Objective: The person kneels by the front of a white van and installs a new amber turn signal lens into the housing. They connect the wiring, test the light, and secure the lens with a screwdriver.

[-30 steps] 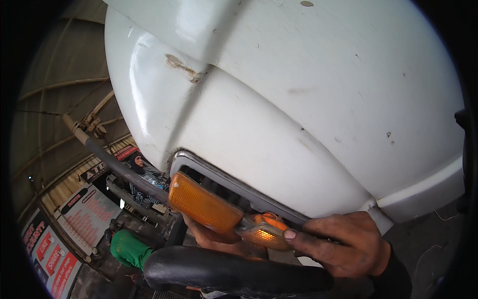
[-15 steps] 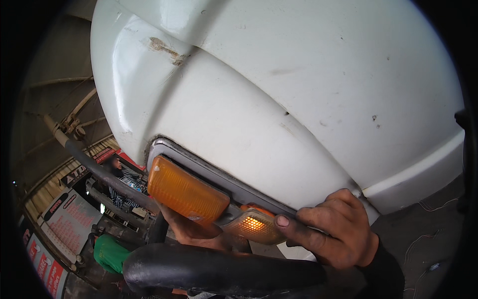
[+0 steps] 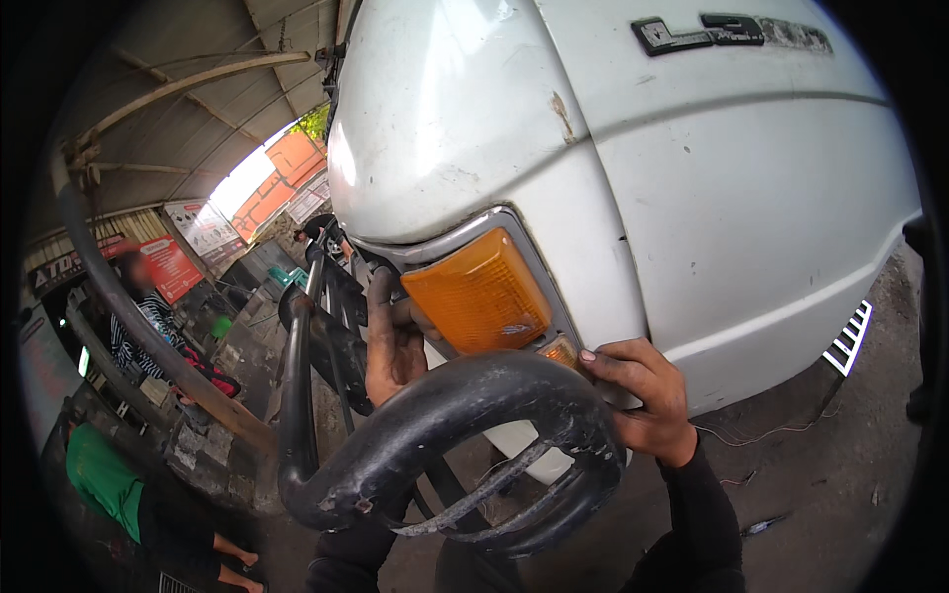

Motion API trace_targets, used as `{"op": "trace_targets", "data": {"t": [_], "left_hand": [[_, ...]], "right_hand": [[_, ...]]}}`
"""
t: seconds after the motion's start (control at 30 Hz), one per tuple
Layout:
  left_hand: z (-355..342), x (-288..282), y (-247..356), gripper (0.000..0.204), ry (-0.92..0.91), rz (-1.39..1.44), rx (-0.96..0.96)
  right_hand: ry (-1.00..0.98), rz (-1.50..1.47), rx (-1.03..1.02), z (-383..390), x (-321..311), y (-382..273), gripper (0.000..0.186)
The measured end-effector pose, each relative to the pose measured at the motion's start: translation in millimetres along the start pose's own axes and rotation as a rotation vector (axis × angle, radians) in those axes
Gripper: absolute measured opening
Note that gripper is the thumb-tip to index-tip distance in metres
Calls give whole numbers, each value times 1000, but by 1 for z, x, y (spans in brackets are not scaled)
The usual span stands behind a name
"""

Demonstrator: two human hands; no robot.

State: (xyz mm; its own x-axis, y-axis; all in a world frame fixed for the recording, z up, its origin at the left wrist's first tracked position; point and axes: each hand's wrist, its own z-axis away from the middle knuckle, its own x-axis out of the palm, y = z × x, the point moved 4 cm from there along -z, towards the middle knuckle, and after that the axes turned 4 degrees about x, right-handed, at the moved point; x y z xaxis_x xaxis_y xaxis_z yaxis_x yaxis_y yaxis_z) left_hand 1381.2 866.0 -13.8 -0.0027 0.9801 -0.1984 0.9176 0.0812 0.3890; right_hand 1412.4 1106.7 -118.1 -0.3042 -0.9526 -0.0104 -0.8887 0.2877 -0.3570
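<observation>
A large amber turn signal lamp [image 3: 477, 292] sits at the corner of a white vehicle body [image 3: 732, 217], framed by a grey bezel [image 3: 544, 262]. My left hand [image 3: 395, 351] grips the lamp's left edge, with some fingertips hidden behind it. At the opposite end is a smaller amber lens [image 3: 560, 352]. My right hand [image 3: 647, 390] holds that end, its fingertips pressed at the lens; its lower fingers are partly hidden. A thick black tubular bar [image 3: 445, 395] curves in front of both hands and covers the lamp's lower side.
A long dark pole [image 3: 148, 316] crosses the left side. A person in a green shirt [image 3: 104, 481] and a person in striped clothing [image 3: 148, 321] are beyond it. Wires [image 3: 751, 435] and a small tool-like object [image 3: 763, 524] lie on the floor at right.
My view has pulled back and tilted. The lamp, earlier tipped out from its bezel, now lies closer to it. The smaller lens, lit before, looks dimmer. Both hands stay on the lamp.
</observation>
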Motion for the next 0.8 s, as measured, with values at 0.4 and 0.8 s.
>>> {"op": "trace_targets", "data": {"t": [0.4, 0.8], "left_hand": [[-6, -1, -13, 121, -61, 77, -108], [-14, 0, -19, 109, -82, 259, -76]], "right_hand": [[-263, 48, 545, -35, -15, -41, 31], [-463, 341, 799, -65, -35, -48, 37]]}}
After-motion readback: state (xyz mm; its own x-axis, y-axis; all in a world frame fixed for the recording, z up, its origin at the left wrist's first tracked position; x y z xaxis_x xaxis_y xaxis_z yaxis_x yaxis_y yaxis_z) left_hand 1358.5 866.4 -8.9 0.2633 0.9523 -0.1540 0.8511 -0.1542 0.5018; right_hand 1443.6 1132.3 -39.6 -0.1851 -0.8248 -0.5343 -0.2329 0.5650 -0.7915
